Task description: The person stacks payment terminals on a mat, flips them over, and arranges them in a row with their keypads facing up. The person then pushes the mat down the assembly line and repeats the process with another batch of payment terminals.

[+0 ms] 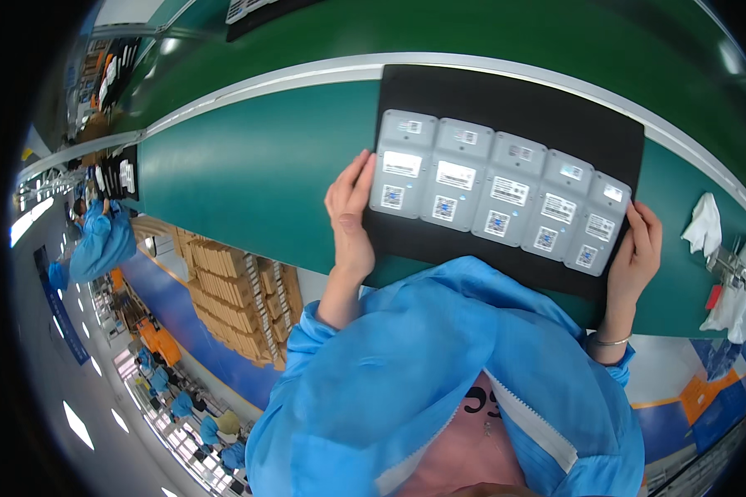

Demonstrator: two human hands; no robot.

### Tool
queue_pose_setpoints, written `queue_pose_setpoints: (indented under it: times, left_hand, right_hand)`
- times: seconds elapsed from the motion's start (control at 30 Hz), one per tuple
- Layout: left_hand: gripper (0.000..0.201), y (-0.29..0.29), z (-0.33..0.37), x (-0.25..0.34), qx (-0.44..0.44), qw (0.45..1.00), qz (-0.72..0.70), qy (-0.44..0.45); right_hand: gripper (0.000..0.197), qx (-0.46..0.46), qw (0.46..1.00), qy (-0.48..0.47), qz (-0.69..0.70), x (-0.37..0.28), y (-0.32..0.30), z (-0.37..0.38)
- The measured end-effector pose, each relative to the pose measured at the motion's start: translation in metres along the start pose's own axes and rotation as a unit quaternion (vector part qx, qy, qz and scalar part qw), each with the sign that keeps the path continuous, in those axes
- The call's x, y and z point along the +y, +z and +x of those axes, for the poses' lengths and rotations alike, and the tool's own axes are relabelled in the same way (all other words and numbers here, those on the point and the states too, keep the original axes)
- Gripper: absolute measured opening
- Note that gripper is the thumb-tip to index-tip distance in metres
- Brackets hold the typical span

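Several flat grey plastic devices (506, 169) lie side by side in a slanting row, with white labels and square codes on their upward faces. Under them is a black mat (514, 93). My left hand (352, 224) is at the left end, its fingertips against the edge of the leftmost device (400, 142). At the other end, the fingers of my right hand (638, 248) press the edge of the rightmost device (610, 209). The row is held between both hands; the undersides of the devices are hidden.
The mat rests on a green bench top (249, 174) with a pale rail (307, 91) along its far side. A white cloth (703, 224) and a plastic bag (742, 290) are at the right. Stacked brown cartons (224, 290) stand left below. A co-worker in blue (104, 240) is farther left.
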State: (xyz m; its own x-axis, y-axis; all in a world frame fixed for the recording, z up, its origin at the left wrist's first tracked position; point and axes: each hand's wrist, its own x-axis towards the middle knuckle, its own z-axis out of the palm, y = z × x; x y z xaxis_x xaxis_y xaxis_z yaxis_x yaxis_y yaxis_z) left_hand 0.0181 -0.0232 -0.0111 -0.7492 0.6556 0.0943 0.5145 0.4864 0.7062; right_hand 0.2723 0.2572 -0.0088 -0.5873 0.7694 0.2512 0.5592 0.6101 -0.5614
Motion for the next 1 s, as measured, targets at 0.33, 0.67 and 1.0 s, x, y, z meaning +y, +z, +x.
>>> queue_pose_setpoints:
  times: [0.33, 0.67, 1.0]
  left_hand:
    - [0.098, -0.001, 0.008, -0.009, 0.022, 0.999, -0.020, -0.015]
    - [0.108, -0.004, 0.008, -0.007, 0.020, 0.996, -0.089, -0.023]
    - [0.067, -0.011, 0.012, -0.016, -0.022, 0.996, -0.070, 0.053]
  right_hand:
    - [0.041, -0.013, 0.989, 0.058, 0.136, -0.017, -0.006, 0.007]
    - [0.026, -0.016, 0.999, -0.003, 0.044, -0.011, -0.001, 0.005]
    - [0.031, -0.018, 0.995, -0.055, 0.076, -0.006, -0.010, 0.002]
